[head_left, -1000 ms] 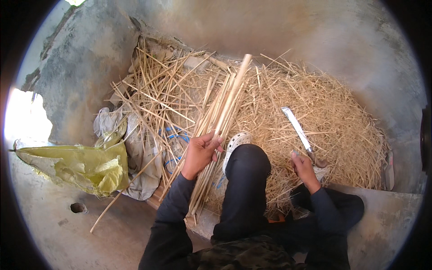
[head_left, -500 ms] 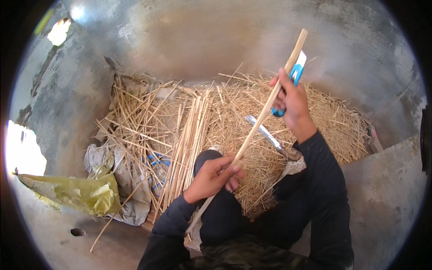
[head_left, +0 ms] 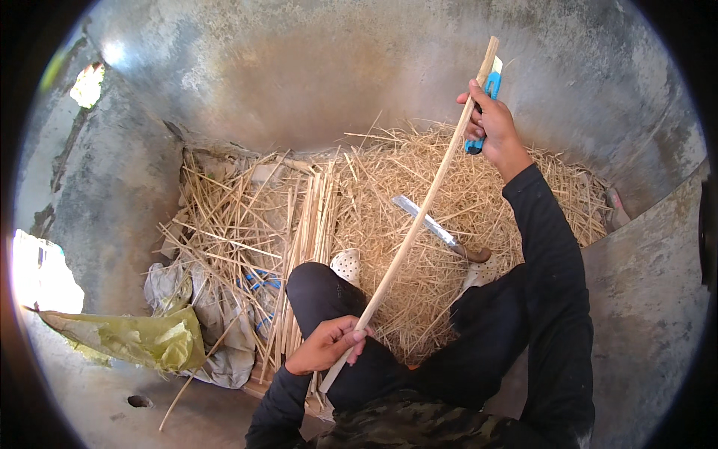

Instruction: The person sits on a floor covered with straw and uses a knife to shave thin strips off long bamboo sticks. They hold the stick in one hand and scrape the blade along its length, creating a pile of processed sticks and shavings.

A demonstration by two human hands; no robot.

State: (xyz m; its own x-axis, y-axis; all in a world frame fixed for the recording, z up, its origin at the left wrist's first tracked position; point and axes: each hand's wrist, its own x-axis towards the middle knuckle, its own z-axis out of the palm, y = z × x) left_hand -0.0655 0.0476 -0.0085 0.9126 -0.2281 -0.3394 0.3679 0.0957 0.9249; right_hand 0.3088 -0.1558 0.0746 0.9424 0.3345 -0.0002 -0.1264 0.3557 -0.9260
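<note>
A long, pale bamboo strip (head_left: 419, 217) slants across my lap, its upper end far right and its lower end near my left knee. My left hand (head_left: 325, 346) is closed round it near the lower end. Toward the upper end, my right hand (head_left: 499, 131) grips the strip together with a blue utility knife (head_left: 492, 86). The knife's blade is out and points up beside the strip; part of its body is hidden by the fingers. Below the strip, a large knife (head_left: 434, 227) with a curved brown handle lies on the shavings between my feet.
A heap of straw-coloured shavings (head_left: 538, 202) spreads before me. Left of it lie a row of straight strips (head_left: 313, 217), loose sticks (head_left: 224, 217), blue cord (head_left: 258, 282), a whitish sack (head_left: 224, 344) and a yellow-green sheet (head_left: 142, 340). Grey walls (head_left: 321, 75) surround the spot.
My right hand has moved up and away with the utility knife. My left hand has moved down toward the strip's lower end, so my hands are farther apart.
</note>
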